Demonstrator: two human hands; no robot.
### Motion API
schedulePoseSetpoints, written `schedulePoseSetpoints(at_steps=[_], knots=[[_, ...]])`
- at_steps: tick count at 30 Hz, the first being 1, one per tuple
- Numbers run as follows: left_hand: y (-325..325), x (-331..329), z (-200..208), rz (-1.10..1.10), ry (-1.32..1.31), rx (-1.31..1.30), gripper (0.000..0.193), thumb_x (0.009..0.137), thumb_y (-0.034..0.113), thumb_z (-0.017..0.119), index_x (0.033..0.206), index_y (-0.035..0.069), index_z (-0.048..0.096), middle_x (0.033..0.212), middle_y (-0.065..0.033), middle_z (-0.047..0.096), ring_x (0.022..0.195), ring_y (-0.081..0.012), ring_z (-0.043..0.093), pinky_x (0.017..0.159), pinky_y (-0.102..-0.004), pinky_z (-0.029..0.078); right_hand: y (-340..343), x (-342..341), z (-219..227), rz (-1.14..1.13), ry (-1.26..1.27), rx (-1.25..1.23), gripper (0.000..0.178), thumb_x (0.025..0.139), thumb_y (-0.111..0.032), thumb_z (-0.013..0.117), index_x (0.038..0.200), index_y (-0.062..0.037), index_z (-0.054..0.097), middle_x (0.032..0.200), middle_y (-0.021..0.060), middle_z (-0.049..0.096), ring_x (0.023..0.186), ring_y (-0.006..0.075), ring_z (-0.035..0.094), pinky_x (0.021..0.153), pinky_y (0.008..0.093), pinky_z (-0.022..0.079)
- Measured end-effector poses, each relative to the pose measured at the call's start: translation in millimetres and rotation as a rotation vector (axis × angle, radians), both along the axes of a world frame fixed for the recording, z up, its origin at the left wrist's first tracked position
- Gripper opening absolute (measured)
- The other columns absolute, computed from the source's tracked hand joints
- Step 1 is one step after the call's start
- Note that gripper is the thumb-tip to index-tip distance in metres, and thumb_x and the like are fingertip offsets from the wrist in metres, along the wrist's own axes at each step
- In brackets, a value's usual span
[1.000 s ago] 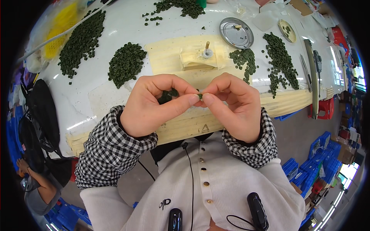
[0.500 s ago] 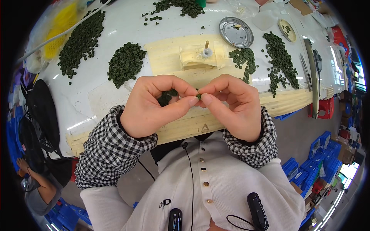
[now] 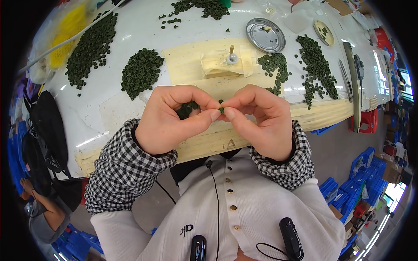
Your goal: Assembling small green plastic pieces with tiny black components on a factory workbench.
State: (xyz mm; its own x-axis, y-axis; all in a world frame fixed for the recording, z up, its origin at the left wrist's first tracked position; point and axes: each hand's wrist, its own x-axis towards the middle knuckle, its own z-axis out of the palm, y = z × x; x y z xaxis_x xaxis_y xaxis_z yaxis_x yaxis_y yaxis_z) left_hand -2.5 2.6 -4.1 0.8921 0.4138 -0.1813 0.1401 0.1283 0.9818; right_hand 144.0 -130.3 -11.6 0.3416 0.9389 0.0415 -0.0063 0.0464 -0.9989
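Note:
Between the fingertips of both hands sits a small dark green round piece (image 3: 221,108), mostly covered by fingers and thumbs. My left hand (image 3: 176,117) is closed in a pinch on its left side. My right hand (image 3: 263,119) pinches it from the right. Behind the left fingers, a clump of similar green pieces (image 3: 188,108) shows partly; whether it lies on the table or in the palm I cannot tell. Just beyond my hands stands a tape-covered block (image 3: 215,67) with a small white cup (image 3: 232,58) and an upright stick (image 3: 231,49).
Heaps of green pieces (image 3: 141,73) lie on the white table (image 3: 130,32), left, far and right. A round metal tray (image 3: 265,35) and a cream dish (image 3: 324,33) stand far right. Tweezers (image 3: 345,80) lie near the right edge. A black bag (image 3: 50,126) hangs at left.
Both hands have shifted very slightly left, with the small green piece still pinched between them. The heaps and tools lie as before.

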Motion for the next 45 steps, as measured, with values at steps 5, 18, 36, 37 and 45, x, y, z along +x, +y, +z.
schedulePoseSetpoints(at_steps=[5, 18, 36, 37, 45], knots=[[0, 3, 2, 0.002, 0.031, -0.051, 0.009, 0.079, 0.006, 0.066, 0.084, -0.002, 0.064, 0.073, 0.0029, 0.061, 0.063, 0.0, 0.047, 0.056, -0.015, 0.038, 0, 1, -1, -0.016, -0.022, -0.011, 0.009, 0.081, -0.003, 0.061, 0.088, 0.0032, 0.061, 0.083, 0.0063, 0.064, 0.076, 0.0102, 0.063, 0.07, 0.0231, 0.051], [6, 2, 3, -0.088, 0.08, 0.006, 0.008, 0.081, 0.005, 0.063, 0.084, -0.002, 0.063, 0.077, -0.0027, 0.065, 0.071, -0.0048, 0.056, 0.065, -0.0188, 0.044, -1, 2, 1, -0.021, -0.096, -0.035, 0.011, 0.082, -0.003, 0.061, 0.091, 0.0035, 0.062, 0.083, 0.0069, 0.065, 0.074, 0.0105, 0.063, 0.069, 0.023, 0.051], [17, 3, 2, 0.032, 0.045, -0.456, 0.022, 0.093, 0.009, 0.044, 0.108, -0.002, 0.053, 0.08, -0.0047, 0.061, 0.052, -0.0023, 0.033, 0.046, -0.0152, 0.027, -22, 31, 14, 0.174, -0.814, 0.044, 0.017, 0.068, -0.008, 0.072, 0.081, -0.0054, 0.062, 0.073, 0.0043, 0.054, 0.073, 0.0229, 0.05, 0.066, 0.0317, 0.042], [17, 3, 2, 0.031, 0.04, -0.455, 0.022, 0.093, 0.009, 0.043, 0.109, -0.002, 0.053, 0.081, -0.0051, 0.061, 0.051, -0.0021, 0.033, 0.046, -0.0151, 0.027, -22, 26, 12, 0.22, -0.836, 0.046, 0.017, 0.068, -0.009, 0.072, 0.081, -0.0061, 0.062, 0.074, 0.0037, 0.054, 0.074, 0.0226, 0.05, 0.067, 0.0319, 0.041], [18, 5, -2, 0.015, 0.009, -0.553, 0.022, 0.097, 0.016, 0.04, 0.102, 0.0, 0.054, 0.076, -0.0074, 0.062, 0.045, -0.0023, 0.031, 0.042, -0.0162, 0.026, -12, 12, -1, 0.152, -0.973, 0.112, 0.015, 0.068, -0.01, 0.071, 0.078, -0.0086, 0.059, 0.076, 0.0025, 0.052, 0.075, 0.0215, 0.049, 0.068, 0.0323, 0.039]])
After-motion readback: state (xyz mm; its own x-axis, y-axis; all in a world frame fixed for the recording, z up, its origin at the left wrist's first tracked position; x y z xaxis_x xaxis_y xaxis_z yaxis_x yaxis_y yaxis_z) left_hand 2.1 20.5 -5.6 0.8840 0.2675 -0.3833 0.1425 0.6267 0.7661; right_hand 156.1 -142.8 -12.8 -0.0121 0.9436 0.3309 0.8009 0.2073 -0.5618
